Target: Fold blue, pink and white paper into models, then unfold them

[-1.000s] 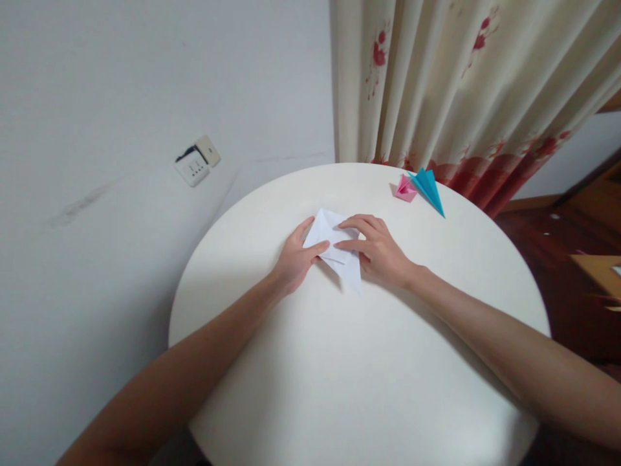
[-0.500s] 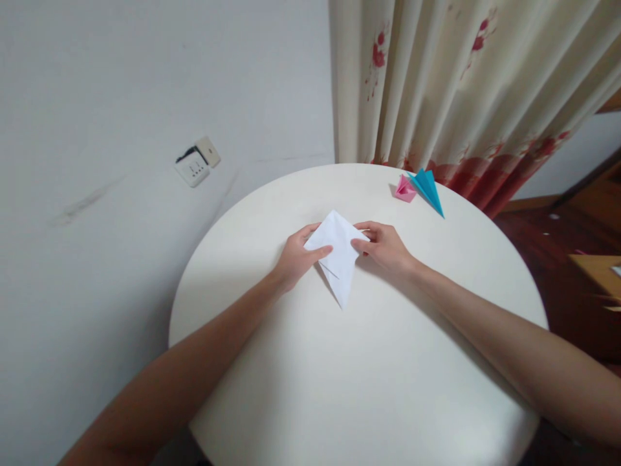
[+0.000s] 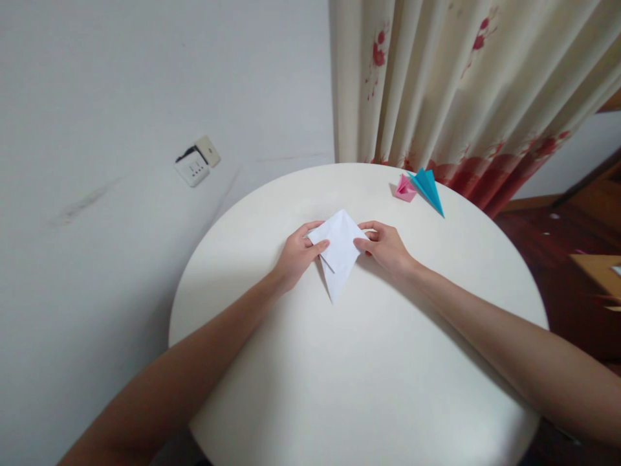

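Item: white folded paper kite-shape (image 3: pixel 338 252), mid-bench, point toward me. My left hand (image 3: pixel 295 255) fingers closed in a pinch on its left corner; my right hand (image 3: pixel 387 247) fingers closed on its right corner. Round white bench (image 3: pixel 359 362). Far edge: pink folded paper piece (image 3: pixel 404 189) touching blue folded paper cone (image 3: pixel 429 188).

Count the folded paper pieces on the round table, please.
3. A white folded paper held between the left hand and right hand at mid-table; a pink piece and a blue piece touching near the far edge.
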Motion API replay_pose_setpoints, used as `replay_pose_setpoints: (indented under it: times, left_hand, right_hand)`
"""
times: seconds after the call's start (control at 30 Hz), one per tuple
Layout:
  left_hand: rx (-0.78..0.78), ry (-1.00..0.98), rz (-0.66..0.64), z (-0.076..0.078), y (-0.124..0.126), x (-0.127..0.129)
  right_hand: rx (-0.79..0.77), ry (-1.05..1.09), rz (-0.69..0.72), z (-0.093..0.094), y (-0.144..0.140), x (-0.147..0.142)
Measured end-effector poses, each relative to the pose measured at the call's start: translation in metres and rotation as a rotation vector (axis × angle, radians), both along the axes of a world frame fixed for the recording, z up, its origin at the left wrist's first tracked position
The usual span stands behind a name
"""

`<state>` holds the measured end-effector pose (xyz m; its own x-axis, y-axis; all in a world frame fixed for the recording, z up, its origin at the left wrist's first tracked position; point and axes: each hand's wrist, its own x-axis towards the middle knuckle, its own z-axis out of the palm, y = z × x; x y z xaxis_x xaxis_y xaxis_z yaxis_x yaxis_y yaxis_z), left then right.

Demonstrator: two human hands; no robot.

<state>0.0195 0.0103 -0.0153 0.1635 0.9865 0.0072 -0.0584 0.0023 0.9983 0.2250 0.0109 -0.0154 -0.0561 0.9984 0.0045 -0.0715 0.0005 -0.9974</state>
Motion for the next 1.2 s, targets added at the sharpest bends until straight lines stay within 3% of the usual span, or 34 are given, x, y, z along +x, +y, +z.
replay_pose_setpoints:
  times: [0.17,0.4,0.93,1.2]
  left_hand:
    - [0.004,0.031,0.038,-0.001,0.001,-0.002]
    - [0.033,0.137,-0.081,0.002,-0.004,-0.001]
    - [0.273,0.418,-0.018,0.004,-0.012,0.004]
    - [0.327,0.519,-0.063,0.004,-0.014,0.003]
  right_hand:
    - [-0.050,0.011,0.041,0.003,-0.003,-0.002]
    - [-0.113,0.116,0.186,0.007,-0.008,-0.001]
    - [-0.227,0.126,0.132,0.009,-0.013,-0.009]
    - [-0.220,0.095,0.094,0.002,-0.008,-0.010]
